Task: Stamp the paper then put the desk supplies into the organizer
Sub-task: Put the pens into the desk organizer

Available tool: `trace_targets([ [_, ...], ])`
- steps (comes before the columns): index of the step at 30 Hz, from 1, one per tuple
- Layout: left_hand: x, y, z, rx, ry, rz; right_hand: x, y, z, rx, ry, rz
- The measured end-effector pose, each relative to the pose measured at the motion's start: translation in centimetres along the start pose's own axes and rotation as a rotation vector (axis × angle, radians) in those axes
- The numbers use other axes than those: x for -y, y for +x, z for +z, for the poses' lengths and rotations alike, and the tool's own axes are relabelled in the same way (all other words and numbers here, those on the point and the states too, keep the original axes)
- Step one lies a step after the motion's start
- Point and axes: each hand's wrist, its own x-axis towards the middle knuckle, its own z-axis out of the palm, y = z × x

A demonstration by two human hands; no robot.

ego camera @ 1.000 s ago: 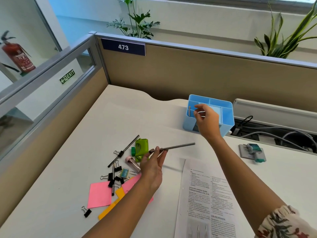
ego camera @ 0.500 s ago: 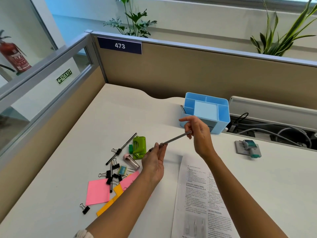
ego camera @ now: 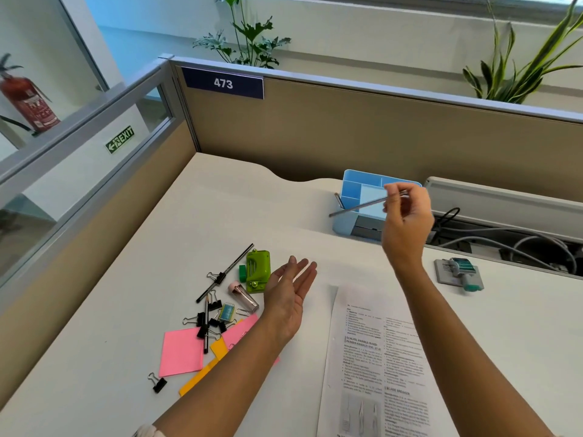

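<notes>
Clutter sits toward the left edge of the desk (ego camera: 157,247): black binder clips (ego camera: 217,323), a black pencil (ego camera: 225,272), a green stapler (ego camera: 258,271), a clear tube with a pink cap (ego camera: 243,296), and pink sticky notes (ego camera: 181,351) over an orange one (ego camera: 197,378). A printed paper (ego camera: 375,367) lies at the near edge, between the two forearms. A stamp (ego camera: 461,272) rests on its pad near the right edge. The blue organizer (ego camera: 353,192) stands at the far edge, beside an open cable tray (ego camera: 504,244).

The left hand (ego camera: 288,298) is spread flat, palm turned up, empty, hovering just beside the stapler. The right hand (ego camera: 405,216) is raised in front of the organizer, hiding its right side, and pinches a thin grey pen (ego camera: 358,208) between thumb and fingertips; the pen slants down to the left across the organizer's front wall.
</notes>
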Motion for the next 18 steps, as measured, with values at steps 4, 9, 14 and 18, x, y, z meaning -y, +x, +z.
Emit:
trace_targets([
  [4, 0.2, -0.2, -0.4, 0.005, 0.060, 0.006, -0.6, 2.0, 0.4, -0.028, -0.183, -0.121],
  [9, 0.1, -0.1, -0.6, 0.026, 0.125, 0.025, -1.9, 2.6, 2.1, 0.162, -0.310, -0.201],
  [14, -0.6, 0.4, -0.8, 0.003, 0.258, 0.104, -2.7, 2.7, 3.7, 0.274, -0.391, -0.182],
  [18, -1.0, 1.2, -1.4, -0.059, 0.549, 0.281, -2.8, 2.3, 4.6, 0.300, -0.355, -0.128],
])
